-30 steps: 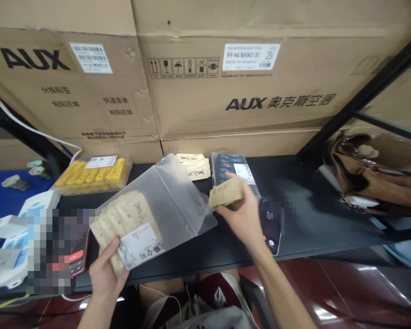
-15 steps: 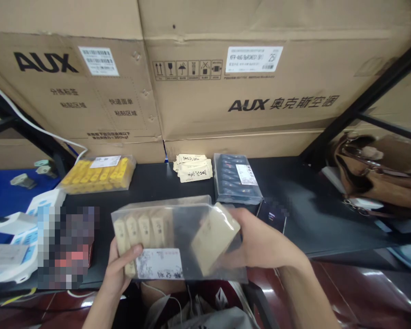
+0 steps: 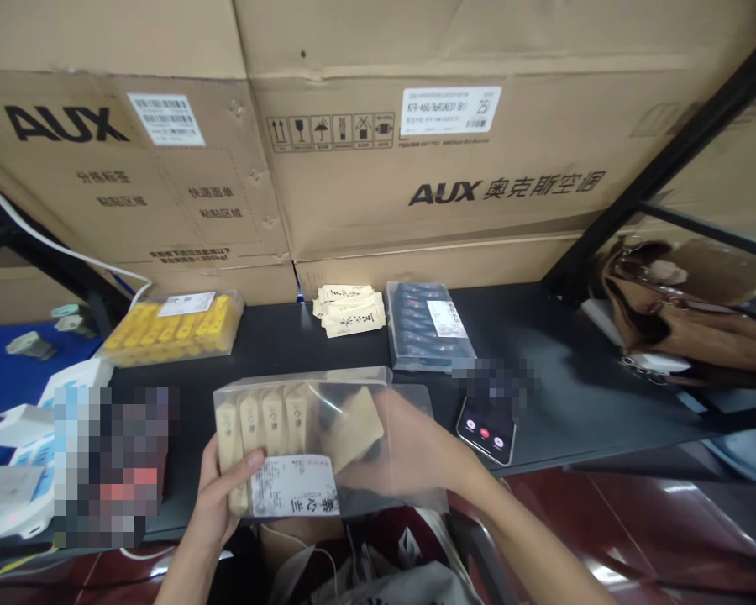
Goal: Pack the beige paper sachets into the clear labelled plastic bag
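My left hand grips the left end of a clear plastic bag with a white printed label. Inside it several tan sachets stand in a row. My right hand is pushed into the bag through its open right side and holds one more tan sachet, tilted against the row. The bag is held low over the front edge of the black table.
On the table lie a bag of yellow sachets, a small pile of loose tan sachets, a pack of dark sachets and a phone. Big cardboard boxes stand behind. A brown handbag sits right; white devices sit left.
My right hand carried a tan sachet from near the dark pack into the bag and pushed it left toward the row. My left hand turned the bag level.
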`<action>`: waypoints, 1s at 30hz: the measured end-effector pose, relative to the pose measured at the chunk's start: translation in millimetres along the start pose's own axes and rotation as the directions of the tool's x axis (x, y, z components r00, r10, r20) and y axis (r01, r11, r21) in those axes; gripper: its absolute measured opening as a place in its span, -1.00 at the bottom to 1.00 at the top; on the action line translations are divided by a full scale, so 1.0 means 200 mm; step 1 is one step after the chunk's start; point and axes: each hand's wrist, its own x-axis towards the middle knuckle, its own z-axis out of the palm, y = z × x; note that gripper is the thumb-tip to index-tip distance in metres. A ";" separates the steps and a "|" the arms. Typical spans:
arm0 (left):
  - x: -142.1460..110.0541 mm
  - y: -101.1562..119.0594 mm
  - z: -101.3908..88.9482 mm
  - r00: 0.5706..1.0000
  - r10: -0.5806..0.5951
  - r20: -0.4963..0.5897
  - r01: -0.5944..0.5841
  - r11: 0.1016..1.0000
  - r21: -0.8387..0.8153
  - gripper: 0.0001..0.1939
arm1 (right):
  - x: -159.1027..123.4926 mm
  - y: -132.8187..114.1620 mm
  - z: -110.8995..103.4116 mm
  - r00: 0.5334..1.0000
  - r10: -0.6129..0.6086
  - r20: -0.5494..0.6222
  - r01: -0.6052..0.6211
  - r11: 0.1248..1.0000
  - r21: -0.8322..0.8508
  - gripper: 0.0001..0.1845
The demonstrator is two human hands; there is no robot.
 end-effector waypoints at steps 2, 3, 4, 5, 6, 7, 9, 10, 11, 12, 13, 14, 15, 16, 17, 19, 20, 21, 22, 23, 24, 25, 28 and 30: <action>-0.03 0.02 0.04 1.000 0.031 -0.008 -0.031 0.999 -0.009 -0.28 | 0.02 0.00 0.00 1.000 0.004 0.003 -0.004 0.999 0.045 -0.86; -0.04 0.03 0.05 0.999 0.048 -0.006 -0.048 0.999 -0.011 -0.31 | 0.02 0.00 0.00 1.000 0.017 -0.004 -0.016 0.998 0.064 -0.86; -0.06 0.03 0.07 0.998 0.064 -0.002 -0.064 0.998 -0.013 -0.33 | 0.02 0.00 0.00 0.999 0.041 -0.023 -0.040 0.997 0.069 -0.88; -0.07 0.04 0.08 0.997 0.075 0.000 -0.075 0.997 -0.015 -0.34 | 0.02 0.01 0.01 0.996 0.077 -0.053 -0.074 0.995 0.061 -0.89; -0.07 0.04 0.09 0.997 0.079 0.001 -0.079 0.997 -0.016 -0.34 | 0.02 0.03 0.02 0.989 0.121 -0.090 -0.118 0.992 0.042 -0.86; -0.08 0.04 0.10 0.997 0.082 0.001 -0.082 0.996 -0.017 -0.34 | 0.01 0.04 0.02 0.977 0.166 -0.131 -0.166 0.986 0.012 -0.78; -0.08 0.04 0.10 0.996 0.085 -0.003 -0.085 0.996 -0.023 -0.34 | 0.00 0.08 0.04 0.956 0.231 -0.183 -0.250 0.964 -0.089 -0.58; -0.07 0.04 0.10 0.996 0.086 -0.004 -0.086 0.996 -0.025 -0.34 | -0.01 0.09 0.04 0.957 0.232 -0.175 -0.257 0.956 -0.143 -0.49; -0.06 0.03 0.09 0.996 0.087 -0.002 -0.087 0.996 -0.028 -0.34 | -0.01 0.11 0.03 0.969 0.201 -0.144 -0.227 0.956 -0.188 -0.43; -0.05 0.03 0.08 0.997 0.082 0.005 -0.082 0.996 -0.028 -0.33 | -0.01 0.12 0.03 0.985 0.142 -0.093 -0.160 0.963 -0.218 -0.41; -0.04 0.02 0.07 0.998 0.068 0.017 -0.068 0.997 -0.027 -0.31 | 0.00 0.13 0.02 0.997 0.064 -0.034 -0.070 0.972 -0.225 -0.44; -0.02 0.01 0.05 0.998 0.049 0.029 -0.048 0.999 -0.025 -0.28 | 0.00 0.13 0.01 1.000 -0.018 0.014 0.021 0.979 -0.205 -0.52; -0.01 0.01 0.03 0.999 0.026 0.036 -0.026 0.999 -0.024 -0.25 | 0.00 0.13 0.00 0.995 -0.092 0.044 0.098 0.983 -0.158 -0.64; 0.01 0.00 0.01 0.999 0.002 0.041 -0.001 1.000 -0.028 -0.23 | -0.01 0.12 -0.01 0.988 -0.148 0.049 0.152 0.985 -0.087 -0.72; 0.03 -0.01 -0.01 0.999 -0.018 0.036 0.019 0.999 -0.040 -0.22 | -0.03 0.11 -0.02 0.983 -0.181 0.015 0.181 0.983 0.001 -0.75; 0.06 -0.02 -0.03 0.999 -0.047 -0.003 0.046 0.993 -0.104 -0.27 | -0.09 0.11 -0.03 0.959 -0.190 -0.210 0.228 0.958 0.175 -0.76; 0.06 -0.02 -0.03 0.998 -0.056 -0.035 0.051 0.987 -0.152 -0.33 | -0.14 0.12 -0.03 0.904 -0.166 -0.394 0.263 0.943 0.206 -0.78; 0.07 -0.01 -0.03 0.995 -0.065 -0.072 0.049 0.978 -0.202 -0.40 | -0.21 0.14 -0.04 0.794 -0.129 -0.594 0.285 0.942 0.177 -0.80; 0.07 0.00 -0.01 0.992 -0.066 -0.109 0.037 0.968 -0.250 -0.49 | -0.28 0.17 -0.04 0.628 -0.113 -0.770 0.266 0.961 0.075 -0.82; 0.07 0.02 0.01 0.987 -0.061 -0.148 0.015 0.957 -0.291 -0.57 | -0.36 0.21 -0.05 0.440 -0.143 -0.886 0.174 0.982 -0.072 -0.86; 0.06 0.03 0.03 0.983 -0.053 -0.178 -0.007 0.946 -0.323 -0.65 | -0.45 0.26 -0.05 0.308 -0.215 -0.927 0.026 0.976 -0.217 -0.87; 0.06 0.05 0.05 0.979 -0.045 -0.200 -0.028 0.937 -0.348 -0.70 | -0.54 0.32 -0.04 0.266 -0.333 -0.905 -0.116 0.920 -0.373 -0.90; 0.05 0.10 0.09 0.971 -0.067 -0.231 -0.034 0.912 -0.409 -0.76 | -0.76 0.48 -0.01 0.353 -0.362 -0.863 -0.440 0.749 -0.494 -0.87; 0.04 0.10 0.09 0.971 -0.071 -0.227 -0.029 0.912 -0.410 -0.76 | -0.85 0.56 0.03 0.423 -0.275 -0.863 -0.491 0.731 -0.474 -0.79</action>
